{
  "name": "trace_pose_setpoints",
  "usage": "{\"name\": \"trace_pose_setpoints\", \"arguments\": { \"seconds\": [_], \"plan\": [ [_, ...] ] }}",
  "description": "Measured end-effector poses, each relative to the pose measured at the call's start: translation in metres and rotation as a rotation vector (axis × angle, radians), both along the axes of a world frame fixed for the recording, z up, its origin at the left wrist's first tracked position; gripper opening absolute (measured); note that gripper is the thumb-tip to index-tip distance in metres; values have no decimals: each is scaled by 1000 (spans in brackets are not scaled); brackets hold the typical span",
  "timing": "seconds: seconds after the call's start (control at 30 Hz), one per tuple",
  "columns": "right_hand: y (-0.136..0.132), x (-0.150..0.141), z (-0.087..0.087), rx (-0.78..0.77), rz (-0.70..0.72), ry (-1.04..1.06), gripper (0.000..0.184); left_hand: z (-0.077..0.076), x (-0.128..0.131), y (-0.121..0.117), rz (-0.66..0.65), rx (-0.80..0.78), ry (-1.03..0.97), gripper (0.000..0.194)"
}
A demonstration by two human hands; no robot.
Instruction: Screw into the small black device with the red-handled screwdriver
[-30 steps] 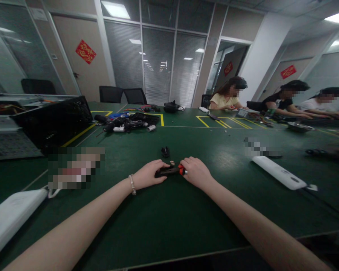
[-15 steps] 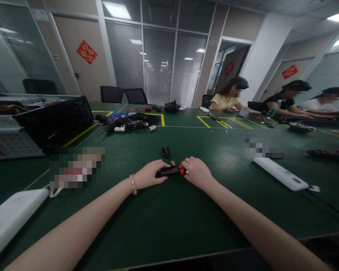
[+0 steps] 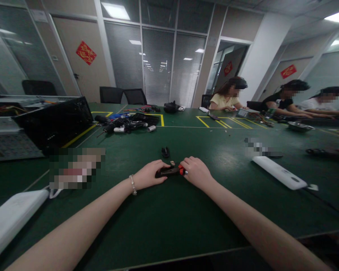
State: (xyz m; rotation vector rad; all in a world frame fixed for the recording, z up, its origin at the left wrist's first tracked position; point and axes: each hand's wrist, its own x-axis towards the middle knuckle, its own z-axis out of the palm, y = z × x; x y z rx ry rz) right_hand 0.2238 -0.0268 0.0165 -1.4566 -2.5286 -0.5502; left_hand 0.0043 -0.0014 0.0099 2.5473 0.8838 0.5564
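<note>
Between my hands, just above or on the green table, lies what looks like a pair of red-handled pliers (image 3: 172, 171) with dark jaws. My right hand (image 3: 197, 172) is closed around the red handle end. At the dark left end, the thumb and fingers of my left hand (image 3: 150, 174) grip from both sides; whether a separate small piece sits there is hidden. A tiny pale piece (image 3: 172, 163) rests just beyond the tool. Farther off lies a small coiled black cable (image 3: 165, 152).
An opened computer case (image 3: 53, 124) stands at the left. Behind is a pile of cables and tools (image 3: 130, 122). White power banks lie at left (image 3: 14, 214) and right (image 3: 279, 172). A metal bowl (image 3: 300, 127) and several people (image 3: 227, 99) are at the far right.
The view has shifted very slightly. Both hands keep the same hold on the pliers, with no visible change in the things around them.
</note>
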Motion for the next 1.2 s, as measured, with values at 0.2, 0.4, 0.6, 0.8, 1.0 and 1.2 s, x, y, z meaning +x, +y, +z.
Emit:
{"name": "trace_pose_setpoints", "arguments": {
  "seconds": [0.2,0.4,0.6,0.8,1.0,1.2],
  "plan": [
    [0,0,-1,39,-7,-3,17,0,0,0,4,5,6,36],
    [-1,0,-1,-23,-39,25,20,0,0,0,6,-6,5,38],
    [-1,-1,0,-30,-28,13,20,0,0,-1,9,-16,7,36],
    [-1,0,3,-27,-25,-18,20,0,-1,0,2,-16,-2,38],
    [-1,0,1,-16,-25,18,18,0,0,-1,6,-14,5,35],
    [-1,1,0,-2,-20,44,19,1,0,-1,5,-5,13,36]
  ]
}}
